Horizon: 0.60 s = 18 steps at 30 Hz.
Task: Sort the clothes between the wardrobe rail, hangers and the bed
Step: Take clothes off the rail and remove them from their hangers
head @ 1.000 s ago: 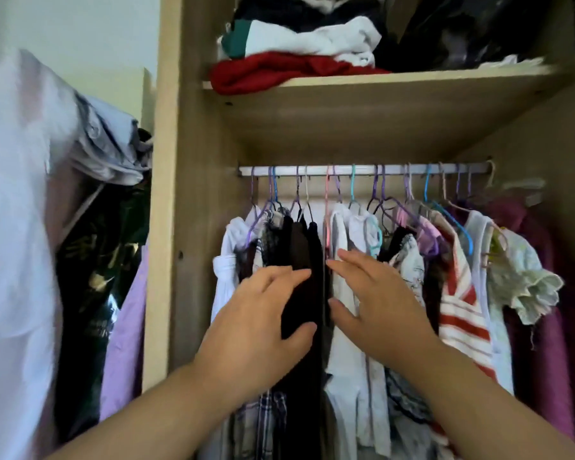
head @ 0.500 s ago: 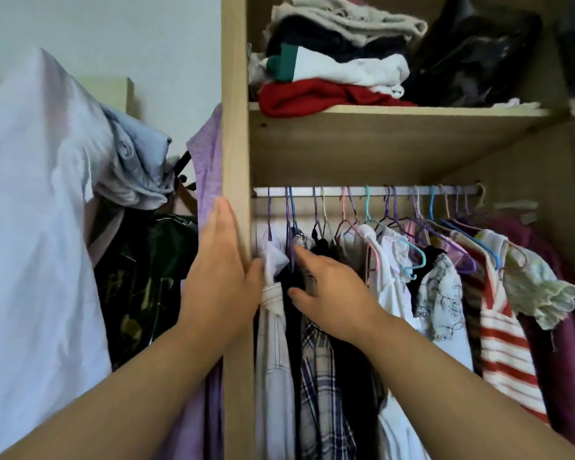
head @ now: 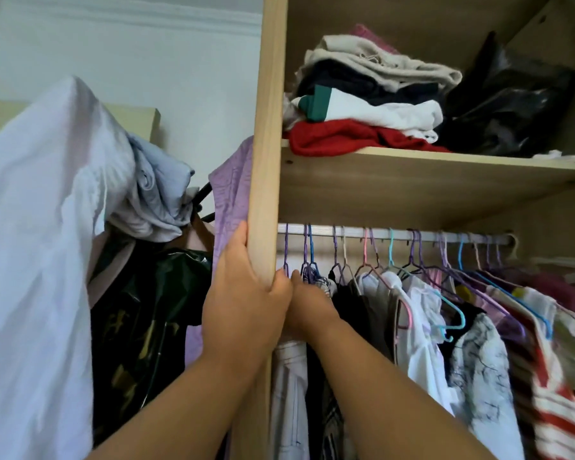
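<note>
A: Where is the left hand?
B: Clasped on the pale wooden wardrobe side panel, thumb curled round its inner edge.
A: And the right hand?
B: Among the hanging clothes at the left end of the white metal rail. Its fingers are hidden, so I cannot tell its grip.

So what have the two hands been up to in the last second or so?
The left hand left the hanging clothes, moved left and took hold of the side panel. The right hand slid left to the hangers at the left end of the rail; whether it grips anything is unclear. The clothes stay on the rail, and the folded pile stays on the shelf.
</note>
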### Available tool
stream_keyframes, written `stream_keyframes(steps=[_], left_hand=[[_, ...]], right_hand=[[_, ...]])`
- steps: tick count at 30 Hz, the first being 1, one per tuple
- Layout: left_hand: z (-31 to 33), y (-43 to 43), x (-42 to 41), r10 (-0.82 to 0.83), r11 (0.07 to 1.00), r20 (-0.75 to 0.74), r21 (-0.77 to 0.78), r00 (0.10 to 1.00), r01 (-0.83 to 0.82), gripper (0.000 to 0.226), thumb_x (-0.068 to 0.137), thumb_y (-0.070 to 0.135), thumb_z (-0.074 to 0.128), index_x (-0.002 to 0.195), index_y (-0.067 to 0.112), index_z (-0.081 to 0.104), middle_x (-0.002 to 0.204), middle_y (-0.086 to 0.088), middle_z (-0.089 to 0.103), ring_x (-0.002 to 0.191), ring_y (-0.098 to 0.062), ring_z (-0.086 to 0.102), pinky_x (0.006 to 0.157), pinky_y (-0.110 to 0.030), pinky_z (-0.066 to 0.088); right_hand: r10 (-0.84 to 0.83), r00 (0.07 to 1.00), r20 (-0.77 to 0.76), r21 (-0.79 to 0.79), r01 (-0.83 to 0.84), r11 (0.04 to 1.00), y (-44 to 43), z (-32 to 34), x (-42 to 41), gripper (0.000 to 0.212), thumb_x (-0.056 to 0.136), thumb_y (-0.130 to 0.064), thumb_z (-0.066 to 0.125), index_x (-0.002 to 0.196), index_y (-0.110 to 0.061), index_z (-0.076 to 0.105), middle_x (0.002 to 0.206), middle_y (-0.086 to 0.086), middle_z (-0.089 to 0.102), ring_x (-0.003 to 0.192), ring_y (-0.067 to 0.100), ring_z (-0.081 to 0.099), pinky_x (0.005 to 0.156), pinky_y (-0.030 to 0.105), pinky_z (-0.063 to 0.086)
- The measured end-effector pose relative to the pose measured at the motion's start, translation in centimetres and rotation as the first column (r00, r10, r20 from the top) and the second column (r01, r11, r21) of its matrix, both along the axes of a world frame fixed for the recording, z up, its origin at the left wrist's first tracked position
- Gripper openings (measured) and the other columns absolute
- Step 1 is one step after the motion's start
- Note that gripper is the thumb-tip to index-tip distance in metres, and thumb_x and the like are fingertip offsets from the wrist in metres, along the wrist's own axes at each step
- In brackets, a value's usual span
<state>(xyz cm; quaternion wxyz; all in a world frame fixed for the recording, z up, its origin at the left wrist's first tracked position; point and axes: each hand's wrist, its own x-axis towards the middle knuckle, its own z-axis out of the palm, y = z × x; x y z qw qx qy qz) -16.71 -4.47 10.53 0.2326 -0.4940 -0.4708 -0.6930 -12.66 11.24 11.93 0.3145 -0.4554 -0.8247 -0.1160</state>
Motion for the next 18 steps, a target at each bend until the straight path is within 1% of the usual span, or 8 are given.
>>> stream_keyframes(steps=[2, 3, 5, 7, 9, 12, 15, 18], left_hand=[[0.0, 0.0, 0.1, 0.011, 1.000, 0.015, -0.018, 1.000, -0.011, 0.078, 0.074, 0.021, 0.066, 0.142, 0.033, 0.029, 0.128, 0.010, 0.052, 0.111, -0.013, 0.054, 0.089, -0.025, 0.042], [-0.1, 0.0, 0.1, 0.016, 1.000, 0.017, -0.022, 1.000, -0.016, 0.079, 0.072, 0.020, 0.065, 0.141, 0.033, 0.029, 0.126, 0.009, 0.053, 0.109, -0.014, 0.054, 0.087, -0.026, 0.043], [-0.2, 0.0, 0.1, 0.026, 0.999, 0.016, -0.024, 1.000, -0.025, 0.080, 0.069, 0.021, 0.065, 0.140, 0.034, 0.030, 0.123, 0.008, 0.055, 0.105, -0.016, 0.056, 0.083, -0.028, 0.045], [-0.2, 0.1, 0.0, 0.024, 0.999, 0.020, -0.026, 1.000, -0.023, 0.080, 0.069, 0.022, 0.064, 0.139, 0.036, 0.030, 0.122, 0.009, 0.056, 0.103, -0.016, 0.056, 0.080, -0.027, 0.043], [-0.3, 0.1, 0.0, 0.019, 0.999, 0.023, -0.032, 1.000, -0.018, 0.080, 0.069, 0.023, 0.065, 0.139, 0.036, 0.030, 0.122, 0.009, 0.056, 0.103, -0.017, 0.056, 0.080, -0.027, 0.043], [-0.3, 0.1, -0.1, 0.012, 1.000, 0.027, -0.026, 1.000, -0.012, 0.079, 0.069, 0.024, 0.065, 0.139, 0.037, 0.030, 0.124, 0.008, 0.056, 0.106, -0.018, 0.057, 0.086, -0.031, 0.047], [-0.4, 0.1, 0.0, 0.006, 1.000, 0.017, -0.012, 1.000, -0.005, 0.078, 0.072, 0.025, 0.066, 0.140, 0.037, 0.029, 0.126, 0.008, 0.055, 0.108, -0.017, 0.056, 0.089, -0.031, 0.046], [-0.4, 0.0, 0.1, -0.014, 1.000, 0.008, 0.002, 1.000, 0.014, 0.077, 0.070, 0.034, 0.062, 0.140, 0.035, 0.030, 0.126, 0.006, 0.055, 0.110, -0.019, 0.055, 0.090, -0.033, 0.047]], right_hand=[[-0.044, 0.999, -0.023, -0.062, 0.043, 0.997, 0.0, 0.3, 0.1, 0.050, 0.082, -0.021, 0.048, 0.130, -0.010, 0.043, 0.126, 0.012, 0.055, 0.108, 0.035, 0.058, 0.085, 0.043, 0.049], [-0.051, 0.998, -0.042, -0.091, 0.047, 0.995, -0.2, 0.5, 0.4, 0.041, 0.085, -0.018, 0.047, 0.124, -0.010, 0.050, 0.124, 0.012, 0.058, 0.110, 0.034, 0.058, 0.086, 0.042, 0.049], [-0.089, 0.992, -0.089, -0.105, 0.079, 0.991, 0.1, 0.6, 0.9, 0.030, 0.088, -0.013, 0.046, 0.116, -0.011, 0.057, 0.120, 0.011, 0.061, 0.109, 0.031, 0.059, 0.086, 0.040, 0.048], [-0.148, 0.979, -0.140, -0.072, 0.139, 0.988, 0.5, 0.5, 1.2, 0.028, 0.090, -0.010, 0.044, 0.113, -0.013, 0.060, 0.118, 0.009, 0.063, 0.109, 0.029, 0.060, 0.088, 0.038, 0.048], [-0.184, 0.967, -0.176, -0.038, 0.180, 0.983, 0.6, 0.1, 1.4, 0.028, 0.091, -0.009, 0.043, 0.111, -0.014, 0.060, 0.115, 0.007, 0.064, 0.107, 0.027, 0.061, 0.089, 0.037, 0.047], [-0.205, 0.950, -0.235, 0.058, 0.224, 0.973, 1.2, -0.4, 1.9, 0.027, 0.089, -0.008, 0.042, 0.110, -0.016, 0.058, 0.107, 0.004, 0.068, 0.100, 0.025, 0.064, 0.094, 0.038, 0.045], [-0.196, 0.946, -0.257, 0.145, 0.239, 0.960, 1.4, -0.5, 2.9, 0.028, 0.087, -0.007, 0.042, 0.108, -0.018, 0.056, 0.096, 0.003, 0.070, 0.092, 0.023, 0.065, 0.100, 0.041, 0.037], [-0.172, 0.946, -0.273, 0.217, 0.235, 0.947, 1.0, 0.3, 4.2, 0.028, 0.085, -0.006, 0.042, 0.104, -0.019, 0.057, 0.093, 0.003, 0.070, 0.090, 0.023, 0.065, 0.094, 0.038, 0.032]])
